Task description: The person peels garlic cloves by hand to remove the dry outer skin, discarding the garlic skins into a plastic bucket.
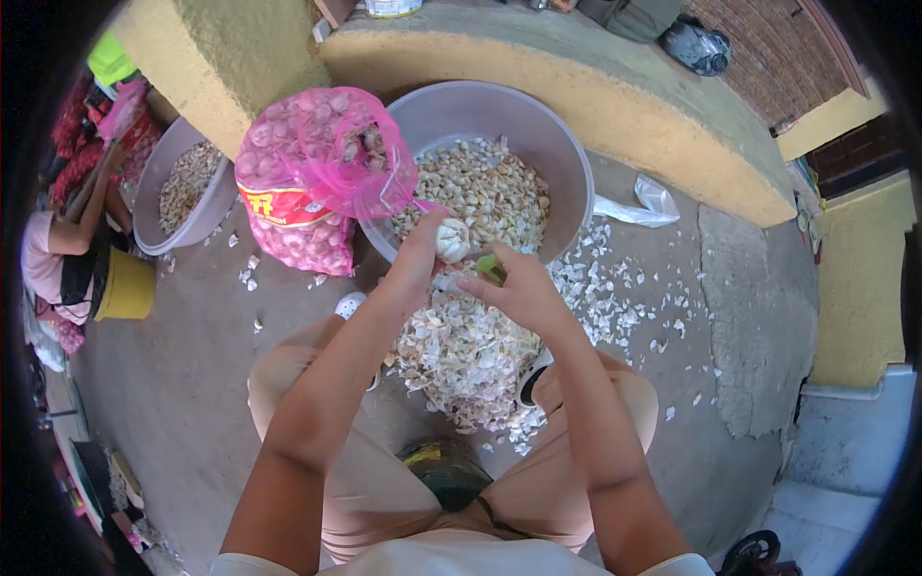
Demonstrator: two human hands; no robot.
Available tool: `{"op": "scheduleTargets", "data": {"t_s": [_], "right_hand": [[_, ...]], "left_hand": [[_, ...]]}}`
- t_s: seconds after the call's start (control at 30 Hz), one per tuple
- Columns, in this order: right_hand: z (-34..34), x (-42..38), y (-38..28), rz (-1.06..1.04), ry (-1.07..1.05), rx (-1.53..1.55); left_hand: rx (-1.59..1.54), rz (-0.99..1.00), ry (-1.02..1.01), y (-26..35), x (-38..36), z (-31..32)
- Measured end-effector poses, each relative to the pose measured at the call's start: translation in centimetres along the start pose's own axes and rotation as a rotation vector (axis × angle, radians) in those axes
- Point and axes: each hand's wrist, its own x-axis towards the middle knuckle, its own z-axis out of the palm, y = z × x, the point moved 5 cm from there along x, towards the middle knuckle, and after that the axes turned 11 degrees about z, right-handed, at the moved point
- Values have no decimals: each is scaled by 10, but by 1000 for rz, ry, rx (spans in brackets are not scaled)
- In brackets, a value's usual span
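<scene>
A whole white garlic bulb (pixel 452 240) is held in my left hand (pixel 415 257), over the near rim of a large grey tub (pixel 574 182). Loose garlic cloves (pixel 480 187) cover the tub's bottom. My right hand (pixel 521 291) is closed round a small yellow-green object (pixel 491 268), perhaps a knife handle, just right of the bulb. Below both hands lies a heap of papery garlic skins (pixel 466 350) between my feet. Left of the tub stands a pink mesh bag (pixel 298 182) full of garlic bulbs, its top open.
At the left, a co-worker (pixel 62 240) sits by a yellow bucket (pixel 128 286) and a second tub (pixel 213 213) of cloves. A low yellow wall (pixel 576 82) runs behind my tub. White plastic (pixel 643 204) and scattered skins lie on the floor to the right.
</scene>
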Motion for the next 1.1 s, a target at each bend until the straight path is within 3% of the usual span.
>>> {"op": "scheduleTargets", "data": {"t_s": [0.3,0.4,0.6,0.7,1.1], "right_hand": [[0,4,7,65,71,73],[1,4,7,64,106,89],[12,7,15,55,170,203],[11,8,15,42,178,253],[16,8,17,41,180,268]], "left_hand": [[-63,-80,-14,3,-14,18],[-76,-75,65,3,-17,18],[-349,9,59,-14,-7,14],[-461,54,-54,-15,-5,18],[-371,245,-11,-4,-11,22]]}}
